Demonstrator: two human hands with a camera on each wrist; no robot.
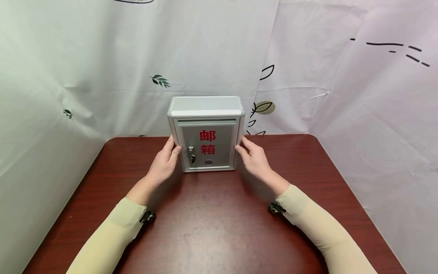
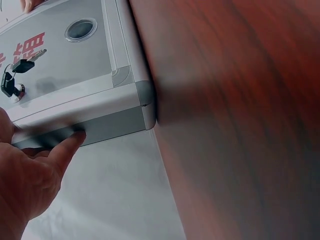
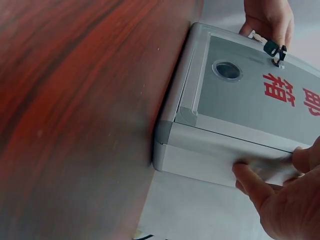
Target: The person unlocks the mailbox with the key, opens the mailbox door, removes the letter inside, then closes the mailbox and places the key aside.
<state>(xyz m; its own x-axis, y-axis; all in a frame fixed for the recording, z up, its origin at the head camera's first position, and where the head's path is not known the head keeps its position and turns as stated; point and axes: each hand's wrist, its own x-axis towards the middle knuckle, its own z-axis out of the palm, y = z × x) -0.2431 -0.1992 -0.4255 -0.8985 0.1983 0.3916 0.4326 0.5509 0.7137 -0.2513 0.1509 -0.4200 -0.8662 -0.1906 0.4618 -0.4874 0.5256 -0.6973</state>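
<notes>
A grey and silver metal mailbox (image 1: pixel 224 137) with red lettering stands upright near the back edge of the table. My left hand (image 1: pixel 163 163) holds its left side, thumb at the front edge and fingers along the side wall. On the opposite side my right hand (image 1: pixel 256 159) grips it in the same way. Keys (image 2: pixel 22 65) hang from the lock (image 1: pixel 190 148) at the left of the mailbox door, close to my left thumb. A small oval window (image 3: pixel 227 70) sits low on the door. The mailbox's back is hidden.
The dark red wood-grain table (image 1: pixel 212 220) extends toward me and to both sides. White curtains (image 1: pixel 212 45) with leaf prints hang behind it and along the left and right. Both forearms wear pale sleeves (image 1: pixel 316 224) with dark wrist mounts (image 1: pixel 276 208).
</notes>
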